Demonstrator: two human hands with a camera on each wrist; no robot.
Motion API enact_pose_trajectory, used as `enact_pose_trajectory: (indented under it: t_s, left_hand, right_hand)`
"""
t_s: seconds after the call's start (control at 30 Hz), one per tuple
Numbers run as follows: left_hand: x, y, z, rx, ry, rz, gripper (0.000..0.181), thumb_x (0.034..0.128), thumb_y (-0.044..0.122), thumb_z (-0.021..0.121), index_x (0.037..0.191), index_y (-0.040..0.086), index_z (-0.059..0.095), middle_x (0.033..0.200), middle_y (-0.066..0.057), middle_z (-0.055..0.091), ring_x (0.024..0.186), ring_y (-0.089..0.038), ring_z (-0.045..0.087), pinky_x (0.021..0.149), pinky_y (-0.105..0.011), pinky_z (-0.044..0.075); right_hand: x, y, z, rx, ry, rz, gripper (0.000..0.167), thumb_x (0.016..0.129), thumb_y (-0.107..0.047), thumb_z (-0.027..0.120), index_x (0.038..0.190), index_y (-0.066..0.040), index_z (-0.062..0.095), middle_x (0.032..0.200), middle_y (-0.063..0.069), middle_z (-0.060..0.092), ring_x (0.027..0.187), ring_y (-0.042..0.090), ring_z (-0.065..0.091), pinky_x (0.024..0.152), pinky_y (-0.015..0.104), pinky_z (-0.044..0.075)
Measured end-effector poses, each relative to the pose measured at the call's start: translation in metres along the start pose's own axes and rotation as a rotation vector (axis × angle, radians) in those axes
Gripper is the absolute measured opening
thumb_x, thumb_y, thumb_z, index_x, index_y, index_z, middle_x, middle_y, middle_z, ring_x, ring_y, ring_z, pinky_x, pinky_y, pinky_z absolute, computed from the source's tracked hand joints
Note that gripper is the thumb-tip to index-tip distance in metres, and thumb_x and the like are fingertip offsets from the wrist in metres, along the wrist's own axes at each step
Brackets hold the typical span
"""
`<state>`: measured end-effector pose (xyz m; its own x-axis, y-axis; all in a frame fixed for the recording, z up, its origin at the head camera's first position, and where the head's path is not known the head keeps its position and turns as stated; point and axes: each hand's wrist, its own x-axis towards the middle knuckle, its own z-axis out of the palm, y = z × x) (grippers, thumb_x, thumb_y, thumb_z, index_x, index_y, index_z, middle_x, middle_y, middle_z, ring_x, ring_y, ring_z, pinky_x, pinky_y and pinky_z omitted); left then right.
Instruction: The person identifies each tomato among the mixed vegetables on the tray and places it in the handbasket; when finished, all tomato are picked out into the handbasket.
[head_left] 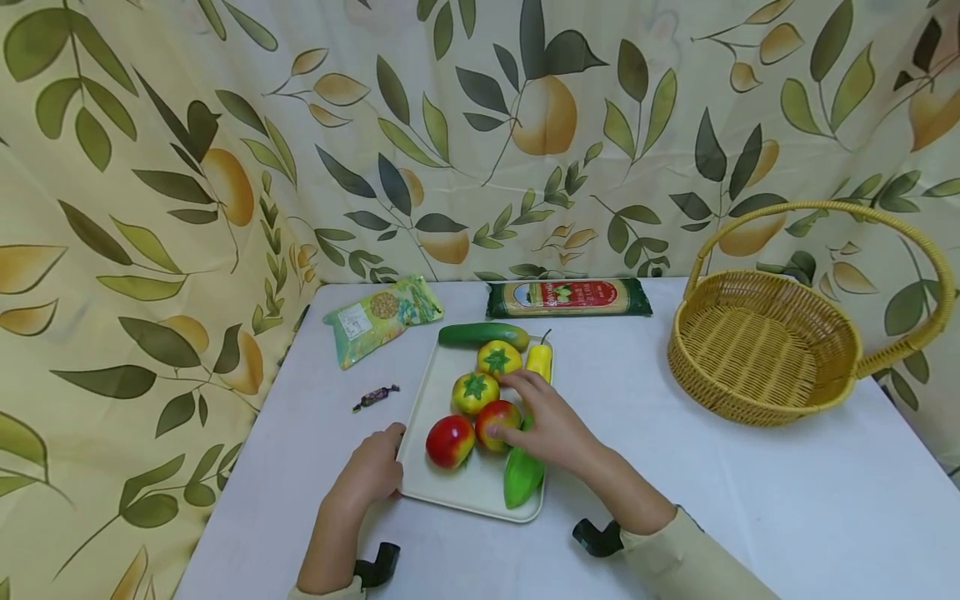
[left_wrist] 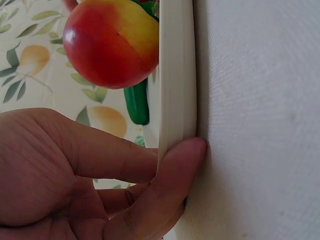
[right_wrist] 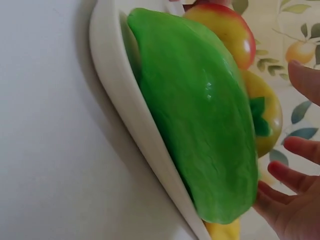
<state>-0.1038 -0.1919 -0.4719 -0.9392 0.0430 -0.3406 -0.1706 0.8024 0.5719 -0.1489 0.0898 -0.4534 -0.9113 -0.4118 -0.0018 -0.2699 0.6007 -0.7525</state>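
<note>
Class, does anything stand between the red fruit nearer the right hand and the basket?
Yes: beside that red fruit, toward the basket, are the green fruit and the right hand. Beyond them, nothing visible stands in the way.

The tray (head_left: pixel 461 486) is cream, the curtain (head_left: pixel 480 208) leaf-patterned.

packet label (head_left: pixel 583 293) blurred, bag label (head_left: pixel 356 320) illegible
</note>
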Motion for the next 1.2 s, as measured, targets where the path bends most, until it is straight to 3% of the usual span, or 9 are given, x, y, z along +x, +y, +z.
enact_pose_trajectory:
  t_s: [0.57, 0.8, 1.2]
  left_hand:
    - [-0.002, 0.000, -0.001, 0.006, 0.009, 0.022, 0.052, 0.0879, -0.008, 0.060, 0.139, -0.001, 0.052, 0.098, -0.015, 0.062, 0.066, -0.019, 0.057, 0.058, -0.032, 0.048]
    - [-0.001, -0.001, 0.000, -0.015, 0.004, 0.030, 0.052, 0.0883, -0.009, 0.060, 0.139, -0.001, 0.052, 0.097, -0.015, 0.062, 0.061, -0.018, 0.057, 0.057, -0.032, 0.048]
    - [0.000, -0.003, 0.001, -0.024, 0.002, 0.021, 0.053, 0.0886, -0.008, 0.060, 0.140, -0.002, 0.050, 0.097, -0.014, 0.062, 0.062, -0.019, 0.057, 0.057, -0.032, 0.048]
  right_hand:
    - [-0.001, -0.001, 0.015, -0.075, -0.037, -0.004, 0.075, 0.077, -0.034, 0.088, 0.143, -0.017, 0.056, 0.144, 0.005, 0.046, 0.127, 0.029, 0.049, 0.101, 0.051, 0.045]
    - [-0.001, 0.000, 0.017, -0.062, -0.030, -0.031, 0.071, 0.077, -0.026, 0.088, 0.140, -0.015, 0.057, 0.137, 0.004, 0.050, 0.122, 0.027, 0.052, 0.100, 0.049, 0.047]
    - [-0.001, -0.002, 0.015, -0.008, -0.014, -0.021, 0.071, 0.079, -0.021, 0.086, 0.143, -0.016, 0.055, 0.140, 0.002, 0.052, 0.125, 0.026, 0.052, 0.101, 0.048, 0.046]
